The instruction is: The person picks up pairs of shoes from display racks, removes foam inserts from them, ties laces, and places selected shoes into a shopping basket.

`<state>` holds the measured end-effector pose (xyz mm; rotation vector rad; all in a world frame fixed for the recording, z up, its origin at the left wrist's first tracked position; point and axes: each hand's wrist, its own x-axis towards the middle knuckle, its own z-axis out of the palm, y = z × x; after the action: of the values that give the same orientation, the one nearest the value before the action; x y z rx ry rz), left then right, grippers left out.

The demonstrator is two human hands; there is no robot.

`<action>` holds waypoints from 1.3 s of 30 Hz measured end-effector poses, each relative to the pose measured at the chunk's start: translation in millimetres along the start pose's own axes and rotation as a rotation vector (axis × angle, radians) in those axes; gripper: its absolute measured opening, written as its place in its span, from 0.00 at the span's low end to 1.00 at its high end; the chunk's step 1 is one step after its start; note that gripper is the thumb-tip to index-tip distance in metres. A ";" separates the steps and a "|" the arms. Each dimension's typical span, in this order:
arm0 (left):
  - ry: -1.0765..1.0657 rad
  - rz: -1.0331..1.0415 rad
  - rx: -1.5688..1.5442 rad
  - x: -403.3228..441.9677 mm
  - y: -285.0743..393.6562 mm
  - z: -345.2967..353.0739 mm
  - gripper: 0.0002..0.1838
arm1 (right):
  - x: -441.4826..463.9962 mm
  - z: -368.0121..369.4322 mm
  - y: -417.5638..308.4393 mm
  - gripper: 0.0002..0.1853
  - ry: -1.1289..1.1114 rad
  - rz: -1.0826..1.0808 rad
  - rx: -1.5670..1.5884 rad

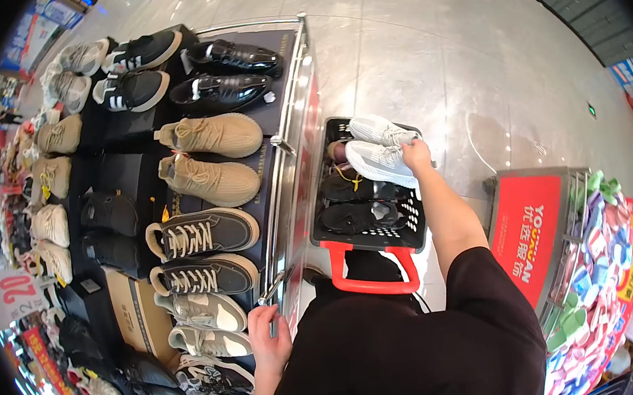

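My right hand [417, 154] grips a pair of white knit sneakers [378, 159] by their heel ends, over the far part of a black shopping basket [369, 242]. Below them in the basket lie black shoes [359, 216], one with a yellow tag. The basket's red handle [377, 288] points toward me. My left hand [269, 343] hangs beside the shoe rack's metal rail [270, 288], its fingers loosely curled and a gap showing by the thumb. Nearest to it are grey-and-cream sneakers [210, 341] on the rack.
To the left, the shoe rack holds tan knit sneakers [213, 179], dark lace-up sneakers [203, 234] and glossy black dress shoes [224, 91]. At right stands a bin of colourful slippers [590, 271] with a red sign panel [526, 232]. Grey tiled floor [424, 45] extends ahead.
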<state>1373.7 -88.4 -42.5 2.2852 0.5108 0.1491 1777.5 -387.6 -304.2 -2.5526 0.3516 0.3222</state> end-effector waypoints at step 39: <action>-0.165 0.170 0.011 -71.8 -75.4 -29.3 0.12 | -363.8 -36.5 -34.6 0.10 -0.050 -0.932 -0.147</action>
<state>1276.8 -51.1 -72.9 2.3261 0.2325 0.0401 1452.9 -312.5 -149.7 -2.5251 -0.8917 0.0490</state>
